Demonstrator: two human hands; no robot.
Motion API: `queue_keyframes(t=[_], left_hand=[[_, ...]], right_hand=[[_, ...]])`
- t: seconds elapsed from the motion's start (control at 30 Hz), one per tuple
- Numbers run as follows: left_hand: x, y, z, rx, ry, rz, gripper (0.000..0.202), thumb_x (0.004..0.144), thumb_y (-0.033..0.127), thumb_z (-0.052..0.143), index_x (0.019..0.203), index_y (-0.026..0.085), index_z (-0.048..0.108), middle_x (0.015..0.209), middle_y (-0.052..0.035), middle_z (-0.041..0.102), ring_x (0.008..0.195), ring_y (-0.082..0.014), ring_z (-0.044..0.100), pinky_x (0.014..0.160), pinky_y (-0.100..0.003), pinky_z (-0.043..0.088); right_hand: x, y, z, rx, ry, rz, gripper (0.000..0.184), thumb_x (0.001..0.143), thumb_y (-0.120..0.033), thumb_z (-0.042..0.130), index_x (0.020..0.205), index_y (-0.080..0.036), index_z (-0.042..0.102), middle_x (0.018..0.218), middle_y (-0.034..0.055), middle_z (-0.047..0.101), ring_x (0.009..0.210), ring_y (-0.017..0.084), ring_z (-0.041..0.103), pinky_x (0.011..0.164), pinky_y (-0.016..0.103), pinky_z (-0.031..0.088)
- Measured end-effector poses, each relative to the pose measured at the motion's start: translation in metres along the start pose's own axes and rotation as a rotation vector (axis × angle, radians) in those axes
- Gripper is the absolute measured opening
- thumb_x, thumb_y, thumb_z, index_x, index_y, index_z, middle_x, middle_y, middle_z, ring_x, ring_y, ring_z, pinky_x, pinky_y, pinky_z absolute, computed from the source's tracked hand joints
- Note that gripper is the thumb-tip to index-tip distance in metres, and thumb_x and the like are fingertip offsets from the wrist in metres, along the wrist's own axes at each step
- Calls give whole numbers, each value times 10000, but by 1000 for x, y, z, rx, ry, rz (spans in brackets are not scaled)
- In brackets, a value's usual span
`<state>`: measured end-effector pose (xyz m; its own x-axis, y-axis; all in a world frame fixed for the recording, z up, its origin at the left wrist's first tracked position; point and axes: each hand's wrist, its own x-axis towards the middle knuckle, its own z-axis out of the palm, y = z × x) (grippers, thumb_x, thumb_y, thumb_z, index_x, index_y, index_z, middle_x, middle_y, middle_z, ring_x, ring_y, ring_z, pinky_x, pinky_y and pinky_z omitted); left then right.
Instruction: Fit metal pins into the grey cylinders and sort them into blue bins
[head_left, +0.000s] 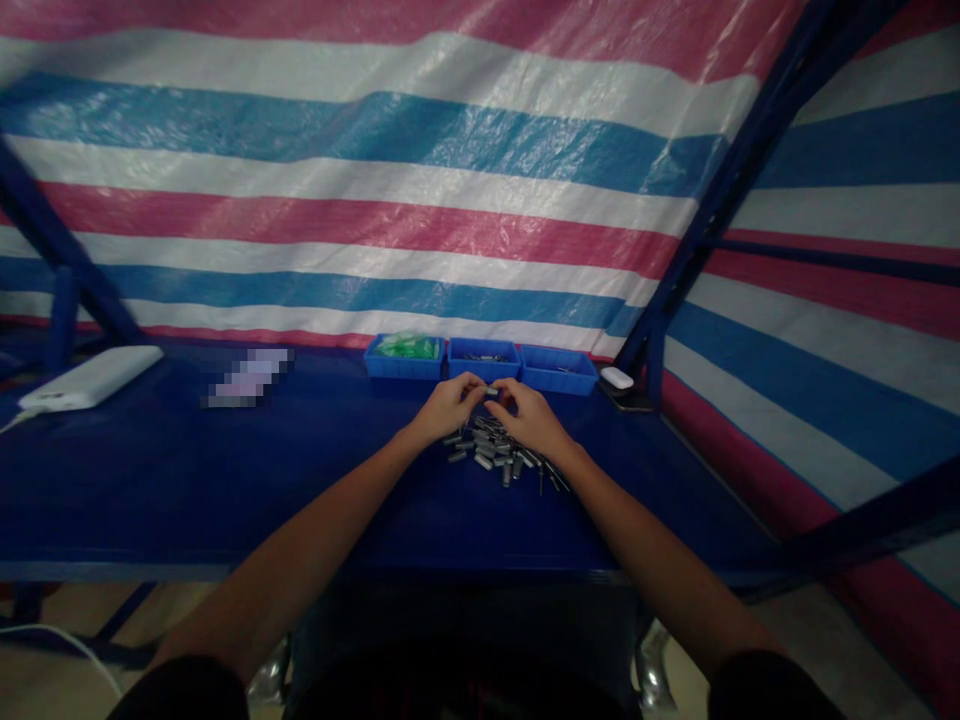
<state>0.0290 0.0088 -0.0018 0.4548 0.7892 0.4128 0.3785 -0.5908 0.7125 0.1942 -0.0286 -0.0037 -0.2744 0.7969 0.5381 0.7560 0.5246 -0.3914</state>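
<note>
Over the blue table (315, 480), a small grey metal cylinder (491, 391) is held between the fingertips of both my hands. My left hand (451, 402) pinches it from the left, thumb and forefinger closed on it. From the right, my right hand (531, 412) is also closed, its fingertips at the other end of the piece. Just below the hands lies a loose pile of similar grey metal cylinders and thin pins (495, 450), partly covered by my right hand and wrist. Fine details of the held piece are too small to make out.
Three blue bins line the back edge: one with green plastic bags (409, 346), one with small metal parts (484, 357), one with few parts (559, 371). A white case (616, 378) rests on a dark flat object at right. A white power bank (97, 378) with cable lies left.
</note>
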Motion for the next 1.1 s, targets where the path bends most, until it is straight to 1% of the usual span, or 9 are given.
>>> queue_keyframes(t=[0.13, 0.23, 0.37, 0.53, 0.67, 0.77, 0.83, 1.0, 1.1], left_hand=[[1, 3, -5, 9, -3, -7, 351, 870, 381, 311, 754, 155, 554, 727, -16, 606, 716, -139, 555, 698, -248, 429], [1, 8, -6, 12, -8, 0, 373, 873, 374, 292, 677, 157, 525, 644, 1, 562, 641, -127, 518, 625, -232, 413], [2, 7, -6, 147, 73, -37, 331, 859, 296, 310, 625, 160, 500, 583, 10, 518, 580, -117, 471, 563, -222, 374], [2, -11, -10, 273, 61, -95, 239, 825, 269, 392, 717, 163, 578, 626, -6, 588, 590, -126, 518, 569, -221, 378], [0, -16, -10, 304, 14, -89, 209, 814, 242, 414, 810, 166, 609, 653, -15, 626, 614, -139, 561, 591, -222, 397], [-1, -16, -7, 315, 3, -52, 213, 821, 251, 415, 841, 169, 610, 673, -19, 639, 617, -142, 573, 588, -221, 399], [-1, -17, -4, 320, 13, -36, 214, 824, 258, 414, 857, 172, 607, 689, -20, 645, 615, -140, 575, 578, -218, 396], [2, -19, -8, 354, 27, -34, 216, 825, 269, 411, 848, 177, 606, 694, -19, 645, 612, -140, 575, 572, -220, 389], [3, -17, -17, 401, 26, -41, 221, 823, 284, 413, 822, 182, 610, 698, -22, 643, 632, -148, 580, 583, -227, 388]], right_hand=[[8, -11, -12, -95, 21, -62, 96, 813, -234, 486, 843, -179, 559, 738, 28, 586, 712, 163, 519, 685, 275, 367], [17, -28, -19, -223, 45, -86, 115, 814, -220, 455, 747, -193, 545, 698, 30, 579, 719, 178, 514, 689, 282, 349], [22, -44, -12, -321, 30, -35, 183, 863, -253, 384, 828, -184, 549, 746, 62, 602, 715, 189, 523, 647, 278, 334], [13, -34, -8, -173, -85, 3, 121, 828, -259, 466, 834, -191, 566, 707, 23, 590, 672, 156, 525, 602, 255, 333], [0, -33, -15, -12, -289, -118, 186, 757, -325, 587, 880, -185, 590, 735, 11, 585, 697, 140, 518, 622, 247, 359], [-6, -45, -13, -70, -470, -238, 254, 689, -368, 662, 866, -193, 614, 795, 31, 590, 757, 168, 509, 649, 268, 370], [-9, -53, -9, -159, -518, -296, 229, 691, -359, 664, 846, -196, 624, 814, 45, 590, 794, 190, 503, 675, 289, 372], [-6, -58, -2, -147, -481, -332, 144, 735, -277, 624, 847, -187, 613, 810, 44, 584, 824, 189, 496, 728, 303, 375], [1, -44, -5, 1, -273, -256, 157, 771, -168, 532, 922, -172, 576, 878, 49, 557, 794, 157, 504, 714, 275, 403]])
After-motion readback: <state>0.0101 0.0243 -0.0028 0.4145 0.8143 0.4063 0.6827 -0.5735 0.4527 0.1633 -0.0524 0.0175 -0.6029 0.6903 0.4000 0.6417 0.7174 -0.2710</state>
